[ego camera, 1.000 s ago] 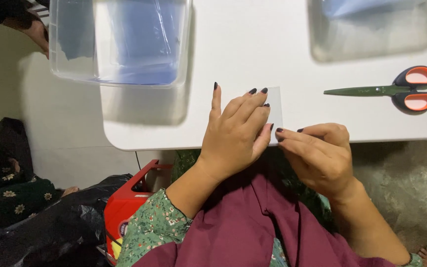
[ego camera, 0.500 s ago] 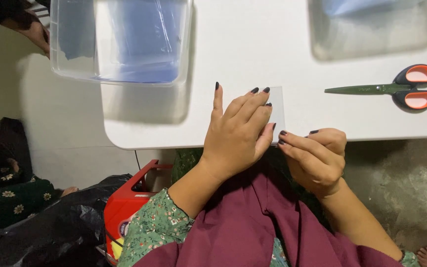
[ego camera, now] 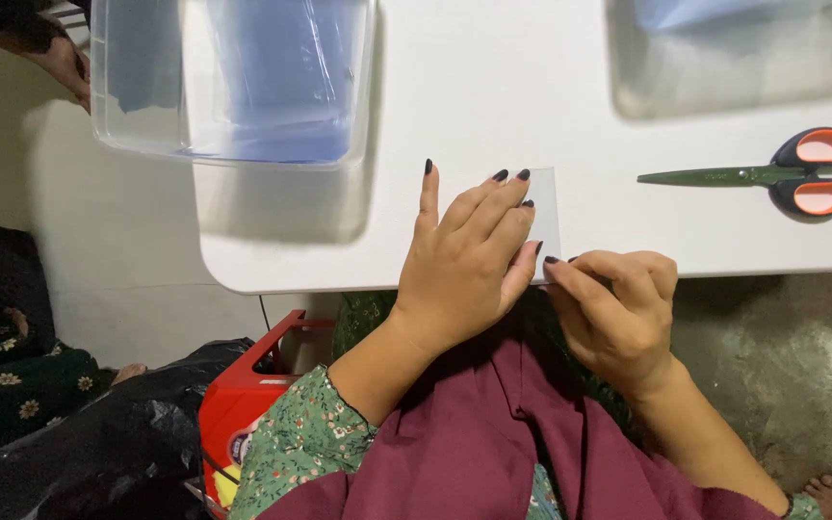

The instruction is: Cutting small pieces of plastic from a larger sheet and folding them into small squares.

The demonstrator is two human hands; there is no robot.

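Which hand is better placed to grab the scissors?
Right, probably. The right hand is nearer the scissors and only pinches the clear sheet's corner; the left hand lies flat on it.

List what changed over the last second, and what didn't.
The right hand curled tighter and slid slightly toward the table edge, its fingertips pinching the corner of the clear sheet. The left hand stayed flat on the sheet. The scissors and the clear bin did not move.
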